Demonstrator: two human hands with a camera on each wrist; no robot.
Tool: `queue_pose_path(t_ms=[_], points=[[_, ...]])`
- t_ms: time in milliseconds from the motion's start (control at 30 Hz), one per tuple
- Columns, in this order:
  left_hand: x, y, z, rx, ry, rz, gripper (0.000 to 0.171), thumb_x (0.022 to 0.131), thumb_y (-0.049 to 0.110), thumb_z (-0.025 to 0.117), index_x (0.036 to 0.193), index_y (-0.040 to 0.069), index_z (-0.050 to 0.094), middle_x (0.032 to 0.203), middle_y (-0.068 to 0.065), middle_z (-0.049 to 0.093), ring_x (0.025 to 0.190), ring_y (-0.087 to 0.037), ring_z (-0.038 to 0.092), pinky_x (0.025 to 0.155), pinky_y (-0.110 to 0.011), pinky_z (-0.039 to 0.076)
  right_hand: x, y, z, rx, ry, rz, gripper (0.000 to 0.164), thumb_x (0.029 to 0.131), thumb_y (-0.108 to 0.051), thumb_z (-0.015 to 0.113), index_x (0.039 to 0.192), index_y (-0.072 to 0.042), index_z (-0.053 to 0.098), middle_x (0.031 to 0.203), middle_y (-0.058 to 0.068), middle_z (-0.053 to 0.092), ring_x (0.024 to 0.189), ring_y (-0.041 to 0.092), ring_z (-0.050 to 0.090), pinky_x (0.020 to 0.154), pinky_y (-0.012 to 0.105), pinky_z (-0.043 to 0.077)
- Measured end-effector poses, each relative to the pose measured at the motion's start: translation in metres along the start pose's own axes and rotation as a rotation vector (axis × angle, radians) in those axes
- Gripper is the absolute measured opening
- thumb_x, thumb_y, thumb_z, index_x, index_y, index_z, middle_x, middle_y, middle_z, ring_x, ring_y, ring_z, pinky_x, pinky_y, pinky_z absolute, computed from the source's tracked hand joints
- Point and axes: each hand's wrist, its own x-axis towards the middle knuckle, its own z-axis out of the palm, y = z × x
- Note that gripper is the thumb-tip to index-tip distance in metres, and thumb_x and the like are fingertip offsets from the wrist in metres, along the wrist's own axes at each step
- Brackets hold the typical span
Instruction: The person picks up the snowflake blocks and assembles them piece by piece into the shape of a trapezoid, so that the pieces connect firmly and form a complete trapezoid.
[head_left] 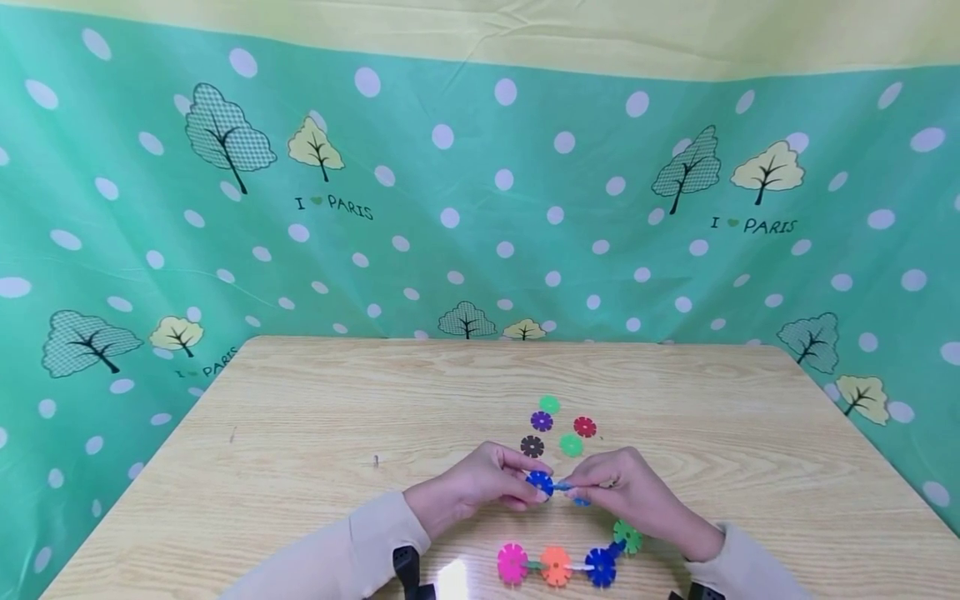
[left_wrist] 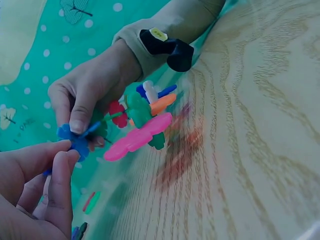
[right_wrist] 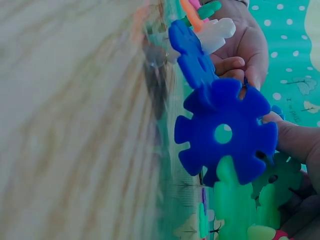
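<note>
Blue disc (head_left: 539, 482) sits pinched in left fingers (head_left: 527, 493), touching the light-blue piece (head_left: 562, 486) clamped in right fingers (head_left: 592, 474).

From here I can't see part of the light blue disc (left_wrist: 93, 128) under the right hand (head_left: 633, 493), which hides some of the chain (head_left: 556, 567). The left hand (head_left: 487, 480) covers some of the blue disc (head_left: 539, 478). A speck (head_left: 376, 460) at left is too small for me to name; my head view crops the table's (head_left: 300, 400) near edge.

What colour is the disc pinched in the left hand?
Blue disc; the head view shows it best.
</note>
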Motion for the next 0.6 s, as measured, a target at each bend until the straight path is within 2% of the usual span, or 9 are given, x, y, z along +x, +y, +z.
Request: queue_pose_path(t_ms=[167, 267, 500, 600], points=[[0.001, -0.0003, 0.0004, -0.001, -0.008, -0.014, 0.033, 0.074, -0.006, 0.072, 0.105, 0.003, 0.07, 0.082, -0.014, 0.072, 0.06, -0.009, 0.066, 0.058, -0.023, 0.056, -0.0003, 0.0002, 0.0002, -0.005, -0.006, -0.001, 0.012, 0.085, -0.001, 0.065, 0.093, 0.005, 0.072, 0.088, 0.013, 0.072, 0.075, 0.021, 0.069, 0.06, 0.027, 0.056], [0.0008, -0.0011, 0.0016, 0.0, 0.006, 0.0, 0.032, 0.074, -0.006, 0.073, 0.104, 0.004, 0.071, 0.081, -0.014, 0.072, 0.06, -0.009, 0.065, 0.058, -0.023, 0.056, -0.0002, 0.0004, 0.0007, -0.018, -0.001, 0.0, 0.012, 0.085, -0.002, 0.066, 0.093, 0.004, 0.072, 0.087, 0.013, 0.072, 0.075, 0.02, 0.069, 0.059, 0.026, 0.056], [-0.0004, -0.0024, 0.0041, 0.032, 0.071, 0.087, 0.033, 0.072, -0.001, 0.077, 0.104, 0.005, 0.071, 0.073, -0.01, 0.07, 0.061, -0.013, 0.066, 0.061, -0.028, 0.057, -0.0001, -0.0049, 0.0013, -0.053, 0.032, 0.093, 0.016, 0.087, -0.013, 0.067, 0.093, 0.0, 0.074, 0.09, 0.009, 0.073, 0.079, 0.013, 0.069, 0.057, 0.025, 0.055], [-0.0026, -0.0002, 0.0031, 0.103, 0.069, 0.143, 0.034, 0.072, 0.002, 0.078, 0.105, 0.006, 0.071, 0.073, -0.006, 0.069, 0.065, -0.012, 0.066, 0.063, -0.027, 0.057, -0.0007, -0.0061, 0.0011, -0.069, 0.051, 0.125, 0.017, 0.087, -0.015, 0.067, 0.094, -0.002, 0.074, 0.091, 0.007, 0.073, 0.081, 0.009, 0.068, 0.058, 0.026, 0.056]])
